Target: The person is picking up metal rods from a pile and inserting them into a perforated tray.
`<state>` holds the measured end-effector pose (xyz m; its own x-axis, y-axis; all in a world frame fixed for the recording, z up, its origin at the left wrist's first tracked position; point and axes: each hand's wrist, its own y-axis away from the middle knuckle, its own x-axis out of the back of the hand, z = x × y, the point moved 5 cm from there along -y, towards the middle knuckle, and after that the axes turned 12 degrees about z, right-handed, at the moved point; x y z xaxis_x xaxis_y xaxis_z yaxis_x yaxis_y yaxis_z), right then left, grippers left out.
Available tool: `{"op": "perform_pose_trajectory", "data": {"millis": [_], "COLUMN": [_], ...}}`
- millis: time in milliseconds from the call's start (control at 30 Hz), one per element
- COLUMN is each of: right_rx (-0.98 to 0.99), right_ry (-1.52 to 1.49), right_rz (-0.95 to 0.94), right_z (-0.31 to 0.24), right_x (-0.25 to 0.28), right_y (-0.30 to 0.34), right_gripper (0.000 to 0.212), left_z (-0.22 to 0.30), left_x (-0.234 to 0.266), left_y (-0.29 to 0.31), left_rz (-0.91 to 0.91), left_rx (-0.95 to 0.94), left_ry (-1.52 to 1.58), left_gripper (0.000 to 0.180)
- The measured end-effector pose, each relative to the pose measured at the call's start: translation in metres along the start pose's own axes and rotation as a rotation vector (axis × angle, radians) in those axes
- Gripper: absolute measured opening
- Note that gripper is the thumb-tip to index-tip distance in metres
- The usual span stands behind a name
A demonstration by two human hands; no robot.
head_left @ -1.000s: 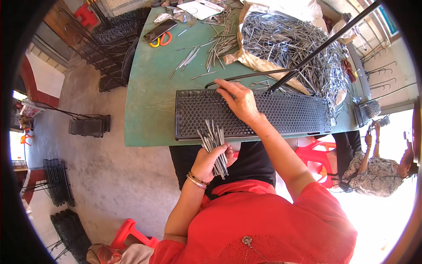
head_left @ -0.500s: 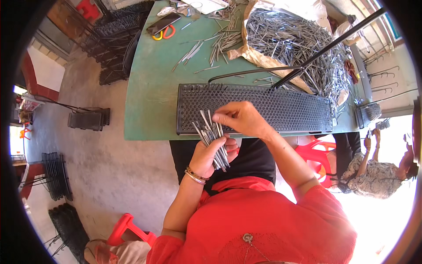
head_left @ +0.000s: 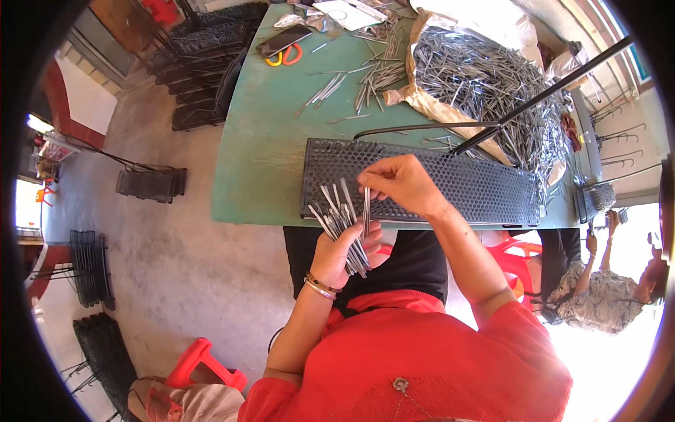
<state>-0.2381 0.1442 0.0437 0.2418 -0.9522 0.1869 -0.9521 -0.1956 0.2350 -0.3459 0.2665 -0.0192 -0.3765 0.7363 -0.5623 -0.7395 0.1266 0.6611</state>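
Here, thin grey metal rods (head_left: 344, 225), fanned, bunched in left hand (head_left: 341, 250).

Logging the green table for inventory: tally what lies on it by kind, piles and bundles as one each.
Black perforated tray: 1
Pile of metal rods on paper: 1
Scissors with orange-yellow handles: 1
Dark phone: 1
Long black bars: 1
Total: 5

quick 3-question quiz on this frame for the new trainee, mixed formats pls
1. True or false: the left hand holds a bundle of metal rods.
2. The right hand pinches: A) scissors B) one rod from the bundle C) a phone
3. Fill in: the perforated black tray lies on a ___ table.

Key: 1 true; 2 B; 3 green
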Motion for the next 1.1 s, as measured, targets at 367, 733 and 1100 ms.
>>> {"op": "perform_pose_trajectory", "data": {"millis": [367,733,1100], "right_rx": [0.646,0.835,0.994], "right_ry": [0.109,0.364,0.41], "right_rz": [0.533,0.386,0.401], "right_z": [-0.052,-0.038,-0.033], "right_x": [-0.027,-0.051,-0.05], "right_y": [-0.048,-0.056,-0.054], "right_gripper": [0.015,0.016,0.019], "left_z": [-0.001,0.0,0.004], "left_x": [0.005,0.008,0.008], "left_y": [0.007,0.008,0.008], "left_rz": [0.032,0.004,-0.009], "left_rx": [0.044,0.049,-0.009], "left_ry": [-0.05,-0.036,-0.083], "left_gripper": [0.022,0.022,0.02]}}
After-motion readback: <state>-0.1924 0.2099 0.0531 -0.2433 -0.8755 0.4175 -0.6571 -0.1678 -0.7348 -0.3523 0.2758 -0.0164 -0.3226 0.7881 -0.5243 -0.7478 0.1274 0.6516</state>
